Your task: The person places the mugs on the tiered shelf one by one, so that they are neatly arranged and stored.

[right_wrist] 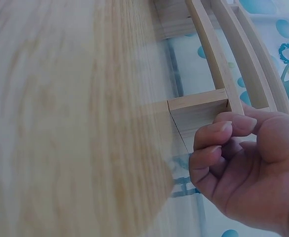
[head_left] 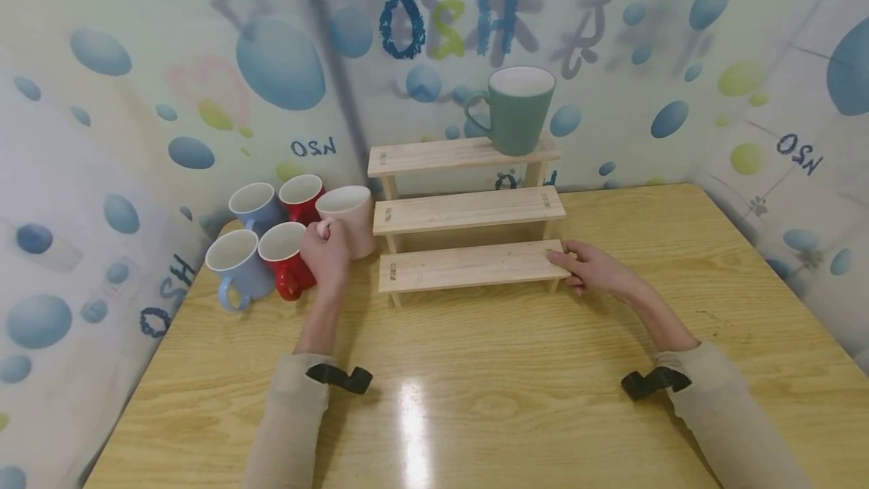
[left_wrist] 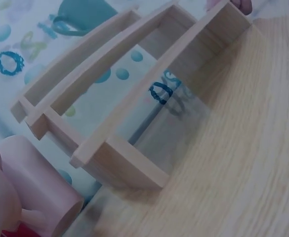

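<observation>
Stepped wooden rack (head_left: 468,266), cylindrical pink mug (head_left: 357,226)

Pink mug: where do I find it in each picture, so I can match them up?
Head: the pink mug is left of centre.
Left wrist: in the lower left corner.
Right wrist: not in it.
Shared landmark: the three-tiered wooden shelf, partly or wholly visible in every view.

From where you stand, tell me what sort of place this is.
It looks like a makeshift booth, perhaps screened off for tabletop work: spotted, curtain-like sheeting rises on three sides of a wood-grain table, which bears a three-tiered wooden rack and several mugs.
</observation>
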Motion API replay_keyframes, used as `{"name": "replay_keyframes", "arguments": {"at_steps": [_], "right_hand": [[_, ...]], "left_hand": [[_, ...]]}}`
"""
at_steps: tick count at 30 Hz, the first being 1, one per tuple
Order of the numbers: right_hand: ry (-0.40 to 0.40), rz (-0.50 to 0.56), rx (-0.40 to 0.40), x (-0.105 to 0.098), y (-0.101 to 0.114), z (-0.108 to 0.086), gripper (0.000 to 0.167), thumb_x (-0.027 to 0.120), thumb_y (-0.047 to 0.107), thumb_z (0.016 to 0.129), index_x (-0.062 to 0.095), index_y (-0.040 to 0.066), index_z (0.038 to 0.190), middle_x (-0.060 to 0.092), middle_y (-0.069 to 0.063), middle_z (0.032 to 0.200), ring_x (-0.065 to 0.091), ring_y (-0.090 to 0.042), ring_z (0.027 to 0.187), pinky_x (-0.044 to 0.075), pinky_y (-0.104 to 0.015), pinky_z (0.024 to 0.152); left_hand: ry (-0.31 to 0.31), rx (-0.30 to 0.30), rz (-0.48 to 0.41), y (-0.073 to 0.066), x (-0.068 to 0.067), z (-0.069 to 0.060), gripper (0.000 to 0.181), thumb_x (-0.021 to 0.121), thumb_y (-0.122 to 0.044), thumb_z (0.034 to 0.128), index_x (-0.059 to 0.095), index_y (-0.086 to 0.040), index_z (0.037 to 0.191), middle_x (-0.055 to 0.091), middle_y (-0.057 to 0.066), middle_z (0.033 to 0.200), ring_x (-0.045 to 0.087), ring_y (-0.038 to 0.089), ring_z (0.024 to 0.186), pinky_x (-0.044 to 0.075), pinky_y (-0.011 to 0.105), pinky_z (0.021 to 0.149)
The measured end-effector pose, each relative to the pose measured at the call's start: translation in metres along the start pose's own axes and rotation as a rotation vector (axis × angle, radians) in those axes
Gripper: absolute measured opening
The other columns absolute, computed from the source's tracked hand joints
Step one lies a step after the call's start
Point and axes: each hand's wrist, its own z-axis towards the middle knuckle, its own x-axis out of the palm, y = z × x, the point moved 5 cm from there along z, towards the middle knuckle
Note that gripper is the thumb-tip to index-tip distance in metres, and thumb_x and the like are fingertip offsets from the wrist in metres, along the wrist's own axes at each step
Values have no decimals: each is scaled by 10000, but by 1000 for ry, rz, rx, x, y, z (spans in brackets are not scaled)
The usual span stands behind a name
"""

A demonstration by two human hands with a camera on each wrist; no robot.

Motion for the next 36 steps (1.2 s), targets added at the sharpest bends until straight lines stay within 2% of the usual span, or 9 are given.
{"name": "replay_keyframes", "arguments": {"at_steps": [8,12,18,22,27,32,36], "right_hand": [[2,9,4,1,1,0,382,424,346,1089,303,28,917,283,-7,641,327,-135,567,362,-287,567],[3,18,5,2,0,0,375,421,337,1091,302,28,916,281,-8,646,326,-136,568,361,-284,568],[5,35,1,3,-1,0,367,419,326,1092,299,30,912,272,-4,650,318,-135,567,358,-286,565],[4,34,0,2,0,-1,372,421,334,1091,305,25,920,283,-7,650,328,-137,570,357,-292,568],[-1,24,-1,1,0,-2,375,428,339,1089,317,19,927,301,-15,648,349,-140,571,363,-294,568],[-4,29,5,1,0,-2,384,432,346,1087,308,21,925,299,-17,651,344,-142,573,361,-294,570],[-2,29,3,1,0,-1,387,433,351,1086,305,23,925,296,-16,652,339,-143,575,361,-290,570]], "left_hand": [[-23,-12,-128,-14,-6,-3,182,520,-73,879,418,-114,733,358,27,686,395,155,704,313,239,620],[-56,12,-187,-21,-10,-3,220,516,-43,861,384,-120,703,314,7,664,346,136,673,266,228,593],[-79,19,-311,-38,-19,-4,258,502,8,843,347,-135,693,271,-16,658,286,112,646,214,221,572],[-93,55,-348,-53,-25,-6,283,511,28,848,354,-130,674,289,-12,619,275,116,613,213,215,553],[-59,109,-359,-68,-29,-9,299,519,33,859,358,-125,661,311,-5,589,294,125,584,229,213,538],[8,113,-371,-78,-27,-14,272,520,20,885,389,-116,689,311,7,617,319,133,590,251,219,521],[45,122,-413,-87,-24,-14,269,508,22,883,378,-113,690,288,14,642,331,136,596,261,224,487]]}}
